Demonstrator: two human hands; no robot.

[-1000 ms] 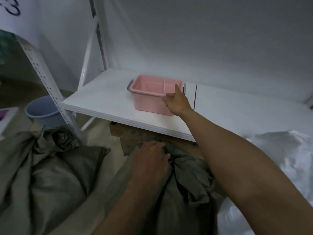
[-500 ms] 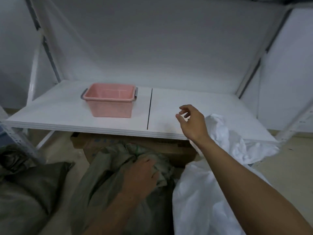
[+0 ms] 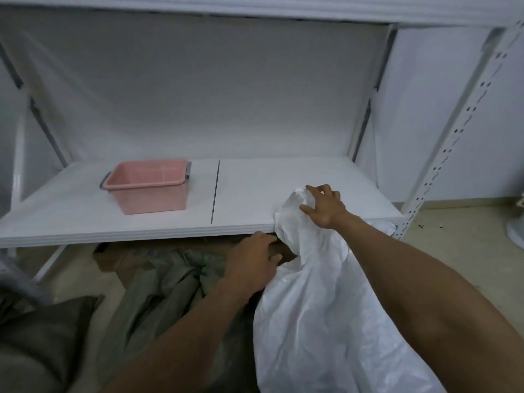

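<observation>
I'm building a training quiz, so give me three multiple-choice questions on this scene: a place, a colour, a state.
1. Where does the pink bin stand? A on the floor; B on the shelf, left of its seam; C on the shelf, right of its seam.
2. What colour is the sack that the right hand grips? A white; B olive; C pink.
3. How does the pink bin sit? A upside down; B on its side; C upright, mouth up.
Answers: B, it stands left of the dark seam; A, the gripped cloth is white; C, its rim faces up.
</observation>
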